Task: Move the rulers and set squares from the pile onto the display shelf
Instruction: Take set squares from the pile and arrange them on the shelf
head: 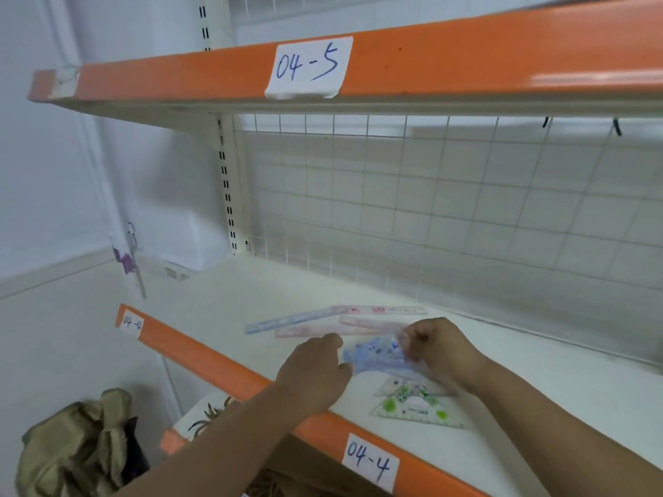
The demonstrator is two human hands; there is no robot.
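Observation:
On the white display shelf [538, 382], labelled 04-4, both my hands hold a clear set square with blue print [376, 356]. My left hand [315, 371] grips its left end. My right hand [437, 349] pinches its right end. The blue set square is blurred. A clear set square with green print [416, 407] lies flat near the front edge, just below my right hand. Behind my hands lie a blue ruler [287, 319] and several pink rulers [358, 326], flat and roughly side by side.
An orange-edged upper shelf [466, 62] labelled 04-5 hangs overhead. A white wire grid [448, 209] backs the shelf. A crumpled brown bag [82, 446] sits on the floor at lower left. Another orange-edged shelf [172, 441] shows below.

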